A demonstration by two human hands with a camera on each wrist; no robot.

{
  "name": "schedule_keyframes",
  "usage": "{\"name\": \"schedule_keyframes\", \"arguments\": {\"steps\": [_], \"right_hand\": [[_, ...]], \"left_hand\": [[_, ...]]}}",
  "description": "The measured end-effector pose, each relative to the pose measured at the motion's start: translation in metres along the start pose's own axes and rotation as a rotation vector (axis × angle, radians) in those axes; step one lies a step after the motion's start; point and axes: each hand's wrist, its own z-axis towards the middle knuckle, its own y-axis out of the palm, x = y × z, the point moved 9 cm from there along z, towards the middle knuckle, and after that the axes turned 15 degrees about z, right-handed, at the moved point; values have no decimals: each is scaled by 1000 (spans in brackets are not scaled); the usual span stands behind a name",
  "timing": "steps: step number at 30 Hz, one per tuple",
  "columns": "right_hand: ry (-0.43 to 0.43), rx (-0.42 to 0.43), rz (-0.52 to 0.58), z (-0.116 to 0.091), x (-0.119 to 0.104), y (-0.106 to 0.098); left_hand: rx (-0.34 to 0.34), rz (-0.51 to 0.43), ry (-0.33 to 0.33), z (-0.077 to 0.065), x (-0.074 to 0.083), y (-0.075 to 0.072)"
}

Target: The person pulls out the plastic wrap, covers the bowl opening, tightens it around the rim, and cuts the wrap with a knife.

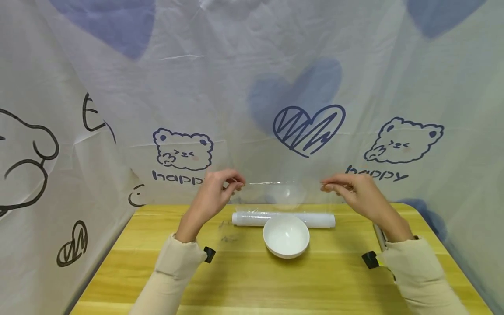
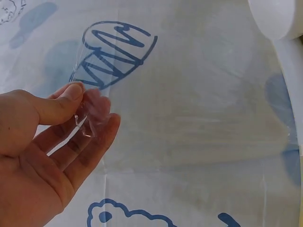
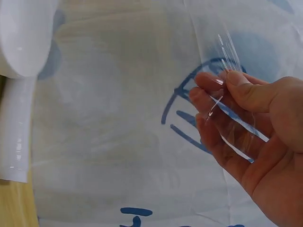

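Note:
A sheet of clear plastic wrap [image 1: 284, 194] is stretched between both hands, above the table's far edge. Its left corner is pinched between thumb and fingers of my left hand [image 1: 214, 192]; in the left wrist view a crumpled bit of film hangs over the fingers [image 2: 111, 130]. My right hand [image 1: 356, 192] pinches the other corner, and film drapes across the fingers in the right wrist view. Below lies the roll of wrap [image 1: 320, 219], sideways on the table. In front of it stands a white bowl [image 1: 286, 237], upright, with nothing in it.
The wooden table [image 1: 244, 284] ends just behind the roll. A pale printed cloth [image 1: 236, 87] hangs close behind it and along the sides. A narrow grey object [image 1: 379, 236] lies partly hidden under the right wrist.

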Motion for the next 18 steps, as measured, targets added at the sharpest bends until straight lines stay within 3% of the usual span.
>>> {"name": "schedule_keyframes", "arguments": {"steps": [5,14,18], "right_hand": [[-109,38,-15,-30,-16,11],[-249,105,-27,-93,-34,38],[-250,70,22,-119,-29,55]], "left_hand": [[-23,-29,41,-29,9,3],[-130,-190,33,-91,8,25],[-162,-223,61,-112,10,39]]}}
